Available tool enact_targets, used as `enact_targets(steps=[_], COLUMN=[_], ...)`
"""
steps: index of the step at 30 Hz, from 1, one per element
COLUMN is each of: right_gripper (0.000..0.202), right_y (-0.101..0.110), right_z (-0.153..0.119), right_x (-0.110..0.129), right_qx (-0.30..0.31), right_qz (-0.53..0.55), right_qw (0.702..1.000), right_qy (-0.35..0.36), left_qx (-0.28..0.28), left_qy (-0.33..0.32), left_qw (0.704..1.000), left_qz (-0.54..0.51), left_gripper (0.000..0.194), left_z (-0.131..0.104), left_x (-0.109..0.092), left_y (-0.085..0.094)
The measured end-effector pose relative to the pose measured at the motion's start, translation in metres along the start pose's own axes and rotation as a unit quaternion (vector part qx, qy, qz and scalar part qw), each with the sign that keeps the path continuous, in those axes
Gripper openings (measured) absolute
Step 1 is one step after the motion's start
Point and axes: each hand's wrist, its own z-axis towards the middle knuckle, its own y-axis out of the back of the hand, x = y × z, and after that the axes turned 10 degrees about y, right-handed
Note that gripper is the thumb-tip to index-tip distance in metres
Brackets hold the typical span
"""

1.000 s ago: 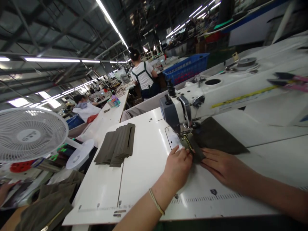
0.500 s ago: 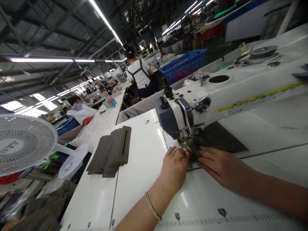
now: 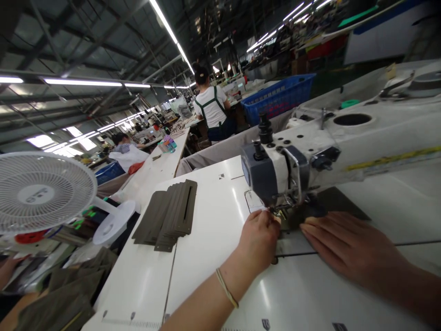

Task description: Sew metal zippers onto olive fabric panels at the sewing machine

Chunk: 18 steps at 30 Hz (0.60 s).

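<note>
Beneath the head of a white and grey sewing machine [image 3: 275, 170] lies a dark olive fabric piece [image 3: 341, 204], partly hidden by the machine. My left hand [image 3: 260, 234], with a band at the wrist, has its fingers curled together at the left side of the presser foot, by the fabric's near edge; what they pinch is too small to make out. My right hand [image 3: 341, 239] lies flat on the fabric to the right of the foot, fingers stretched out. Left of the machine, a fanned stack of olive pieces [image 3: 168, 214] rests on the white table [image 3: 213, 248].
A white fan [image 3: 37, 193] stands at the left, above olive cloth [image 3: 58, 294]. Behind the table are a blue basket [image 3: 279, 99] and a person in a white shirt [image 3: 212, 108]. Another person [image 3: 124, 147] sits farther left. A ruler scale runs along the table's front edge.
The whole view has shifted, so the machine, fan and stack appear farther right. My right hand has moved a little away from my left hand, and its fingers lie flatter.
</note>
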Motion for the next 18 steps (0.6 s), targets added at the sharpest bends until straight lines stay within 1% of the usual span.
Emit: enact_targets(steps=[3,6,8,11,14,18], right_gripper=[0.034,0.039,0.041,0.039,0.037,0.037], right_y=[-0.010,-0.025,-0.029,-0.025,-0.017,-0.012], right_z=[-0.003,-0.008,-0.010,-0.005,0.006,0.017], right_x=[-0.001,-0.006,-0.010,-0.015,-0.018,-0.018], right_qx=[-0.016,0.001,0.021,0.036,0.055,0.080], right_qz=[-0.031,-0.012,-0.008,-0.024,-0.044,-0.048], right_qw=[0.999,1.000,1.000,0.999,0.996,0.995], right_qy=[0.029,0.010,0.007,0.026,0.046,0.041], left_qx=[-0.030,-0.043,-0.040,-0.041,-0.038,-0.039], left_qy=[-0.001,0.002,-0.001,-0.014,-0.021,-0.021], left_qw=[1.000,0.999,0.999,0.999,0.999,0.999], left_qz=[-0.002,0.003,0.001,0.000,-0.003,-0.013], left_gripper=[0.017,0.014,0.013,0.012,0.012,0.010], left_z=[-0.010,-0.014,-0.013,-0.007,0.000,0.004], left_x=[-0.002,-0.003,-0.003,-0.001,0.004,0.009], left_y=[0.000,-0.001,-0.002,-0.003,-0.004,-0.005])
